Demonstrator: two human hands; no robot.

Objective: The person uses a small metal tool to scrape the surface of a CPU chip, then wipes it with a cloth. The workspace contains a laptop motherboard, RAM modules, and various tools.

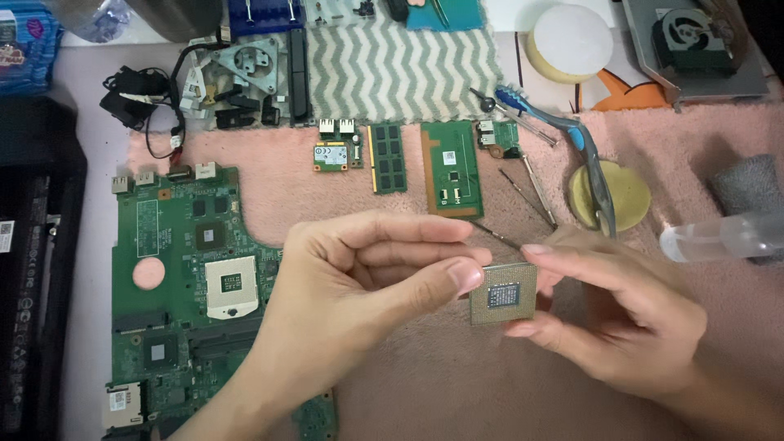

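Here the right hand (621, 318) pinches a small square processor chip (504, 294) by its top and bottom edges, pin side toward the camera, held above the pink towel (457, 376) on the tabletop. The left hand (359, 286) closes on the chip's left edge with thumb and forefinger. The chip looks light, stiff and fragile: its fine pins would likely bend, so the edges seem the safest hold. Left lies a green motherboard (171, 278); beyond, a memory stick (387, 158) and blue pliers (572, 139).

Pink towel (457, 384), green motherboard (175, 278), small boards (452, 167)
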